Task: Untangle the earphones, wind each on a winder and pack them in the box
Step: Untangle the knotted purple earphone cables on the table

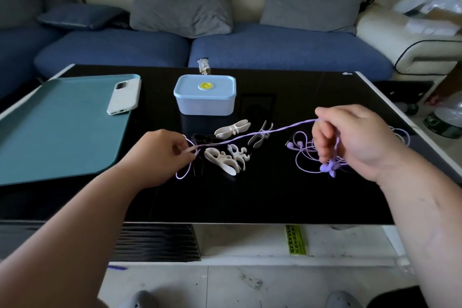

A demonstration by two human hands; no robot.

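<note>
— At our left fingertips [187, 150], what have we got?
— Our left hand [162, 155] pinches the purple cord [250, 135] near one end. A loop of it hangs just below the fingers, down to the table [250, 197]. Something pale sits in the pinch too, perhaps a winder; we cannot tell.
— And the other end?
— Our right hand [355, 137] has its fingers curled round the same cord, with the earbuds [327, 168] dangling just under them. We hold our hands well apart, we judge, so that the cord runs taut and one earphone draws free of the others.
— Where are those others?
— The tangle [306, 155] lies on the table just beside our right fingers, on the side towards the left hand. Under the stretched cord, between our two hands, lie the white winders [232, 129], close by for the winding.
— And the box?
— The box [205, 95] stands beyond the winders, farther from our fingers, with its lid on. We judge that nothing is packed yet, so we are early in the task.
</note>
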